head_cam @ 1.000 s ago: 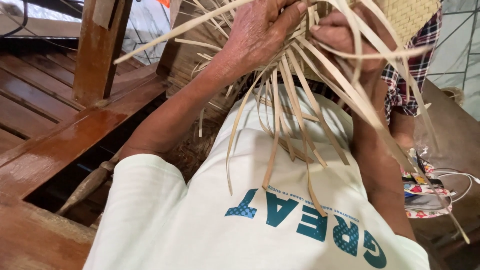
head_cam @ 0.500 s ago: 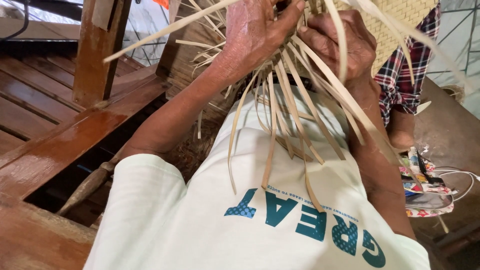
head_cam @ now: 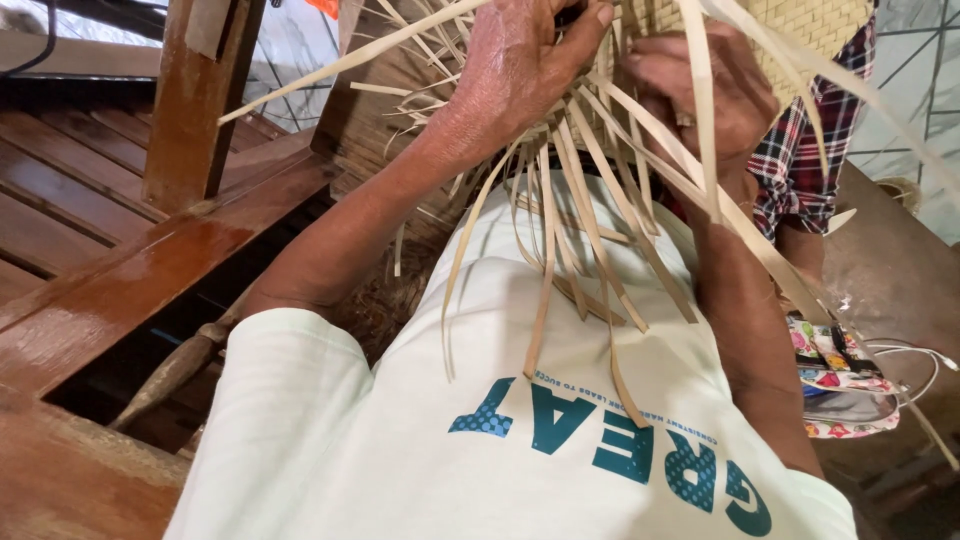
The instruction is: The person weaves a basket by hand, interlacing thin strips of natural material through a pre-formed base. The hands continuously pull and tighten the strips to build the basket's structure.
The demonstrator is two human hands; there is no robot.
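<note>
My left hand (head_cam: 525, 60) grips the edge of a woven straw piece (head_cam: 800, 25) at the top of the view, fingers closed over a bunch of long pale loose strips (head_cam: 580, 230) that hang down over my pale green shirt. My right hand (head_cam: 705, 95) is just to its right, fingers curled around other strips of the same weave. One strip (head_cam: 350, 60) sticks out to the left. The woven part is largely cut off by the top edge.
A polished wooden bench edge (head_cam: 110, 310) and a wooden post (head_cam: 195, 100) stand at the left. A wooden-handled tool (head_cam: 175, 365) lies in the gap below. A person in a plaid shirt (head_cam: 810, 150) sits at the right, with a floral cloth pouch (head_cam: 835, 375) and white cable beside.
Both hands have shifted along the weave; my right hand has moved down and closer to the left one, and the loose strips have swung with them.
</note>
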